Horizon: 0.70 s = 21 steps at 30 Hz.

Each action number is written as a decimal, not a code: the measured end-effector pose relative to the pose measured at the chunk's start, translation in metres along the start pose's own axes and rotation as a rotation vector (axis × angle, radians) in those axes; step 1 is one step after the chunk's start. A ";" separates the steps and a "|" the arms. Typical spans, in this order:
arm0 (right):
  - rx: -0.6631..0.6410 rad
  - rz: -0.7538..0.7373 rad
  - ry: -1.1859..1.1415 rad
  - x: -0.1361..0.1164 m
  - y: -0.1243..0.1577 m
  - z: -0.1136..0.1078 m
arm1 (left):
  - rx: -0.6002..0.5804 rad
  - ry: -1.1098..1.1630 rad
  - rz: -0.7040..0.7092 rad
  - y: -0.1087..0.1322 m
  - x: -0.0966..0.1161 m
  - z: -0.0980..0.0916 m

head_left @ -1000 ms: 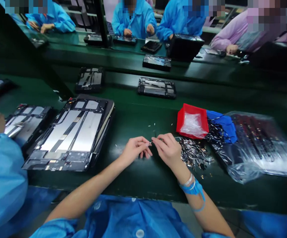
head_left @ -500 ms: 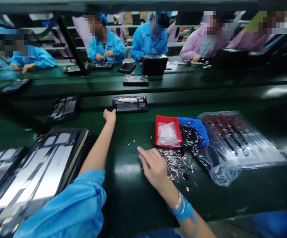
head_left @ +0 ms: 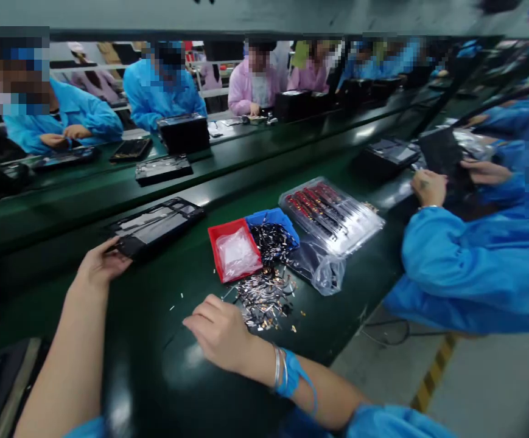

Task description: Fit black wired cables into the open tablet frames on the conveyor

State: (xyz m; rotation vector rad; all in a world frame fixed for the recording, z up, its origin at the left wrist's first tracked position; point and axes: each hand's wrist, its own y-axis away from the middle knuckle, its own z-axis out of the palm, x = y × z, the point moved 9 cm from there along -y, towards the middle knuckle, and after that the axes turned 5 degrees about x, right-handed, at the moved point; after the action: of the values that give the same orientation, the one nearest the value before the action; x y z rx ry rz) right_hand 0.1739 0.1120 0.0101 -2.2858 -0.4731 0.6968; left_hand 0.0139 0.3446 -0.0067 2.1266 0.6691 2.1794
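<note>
At the far side of the tabletop [head_left: 150,383], the left hand [head_left: 100,261] grips one corner of an opened tablet [head_left: 161,222], presumably stiff yet fragile, best held by its edges; the right hand's [head_left: 222,333] grip is indeterminate.

Blue sleeves [head_left: 394,423], blue wrist strap [head_left: 293,371], silvery bangles [head_left: 277,365]

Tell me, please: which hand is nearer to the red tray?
Right. The right hand is just this side of the red tray; the left hand is farther left, holding a black device.
</note>
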 end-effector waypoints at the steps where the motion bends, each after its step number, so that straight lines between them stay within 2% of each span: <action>1: -0.007 0.002 0.005 0.000 0.000 0.000 | 0.001 0.019 -0.063 0.012 -0.006 0.002; 3: 0.006 0.005 0.020 0.002 0.000 -0.002 | 0.053 0.067 -0.157 0.038 -0.015 0.000; 5: 0.043 0.011 0.033 0.007 -0.003 -0.006 | 0.106 0.119 -0.178 0.066 -0.020 -0.006; 7: 0.111 0.044 0.013 0.015 -0.007 -0.013 | 0.137 0.182 -0.150 0.096 -0.026 -0.017; 10: 0.233 0.165 -0.069 0.034 -0.012 -0.030 | 0.172 0.283 -0.059 0.142 -0.050 -0.046; 12: 0.269 0.254 -0.127 0.046 -0.013 -0.038 | 0.181 0.335 -0.018 0.174 -0.080 -0.072; 15: 0.281 0.404 -0.242 0.063 -0.008 -0.043 | 0.149 0.384 -0.045 0.218 -0.139 -0.108; 18: 0.250 0.511 -0.368 0.072 0.000 -0.038 | 0.079 0.421 -0.187 0.258 -0.197 -0.128; 20: 0.295 0.595 -0.517 0.074 0.009 -0.037 | 0.031 0.436 -0.308 0.281 -0.224 -0.134; 21: 0.266 0.617 -0.567 0.070 0.012 -0.034 | 0.005 0.434 -0.372 0.291 -0.234 -0.136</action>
State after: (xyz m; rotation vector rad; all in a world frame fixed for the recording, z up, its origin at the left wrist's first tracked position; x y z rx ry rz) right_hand 0.2511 0.1215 -0.0016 -1.9498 0.1010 1.6263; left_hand -0.0201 -0.0306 -0.1332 1.3820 0.9956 2.4166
